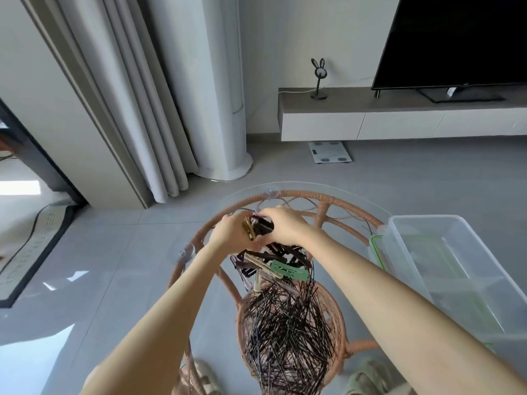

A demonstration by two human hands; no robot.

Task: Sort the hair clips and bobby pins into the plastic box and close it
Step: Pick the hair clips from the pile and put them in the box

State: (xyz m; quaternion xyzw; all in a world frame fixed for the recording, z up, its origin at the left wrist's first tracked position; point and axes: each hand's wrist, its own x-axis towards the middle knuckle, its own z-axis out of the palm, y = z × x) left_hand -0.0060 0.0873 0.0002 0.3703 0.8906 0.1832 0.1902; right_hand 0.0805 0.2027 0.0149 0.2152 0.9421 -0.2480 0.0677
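Note:
My left hand (231, 235) and my right hand (285, 226) meet over the far side of a glass-topped rattan table (322, 199). Together they grip a bunch of hair clips (258, 228), dark ones and a gold one. Closer to me lie more hair clips (288, 269), among them a green one, beige ones and dark ones. A big heap of black bobby pins (288, 334) spreads over the near part of the glass. A clear plastic box (445, 269) stands open at the right, apart from both hands.
A green-rimmed lid (376, 249) lies under or beside the box's left end. Grey tiled floor surrounds the table. A curtain, a white column unit, a bathroom scale and a low TV cabinet with a television stand further back. My slippered feet show under the glass.

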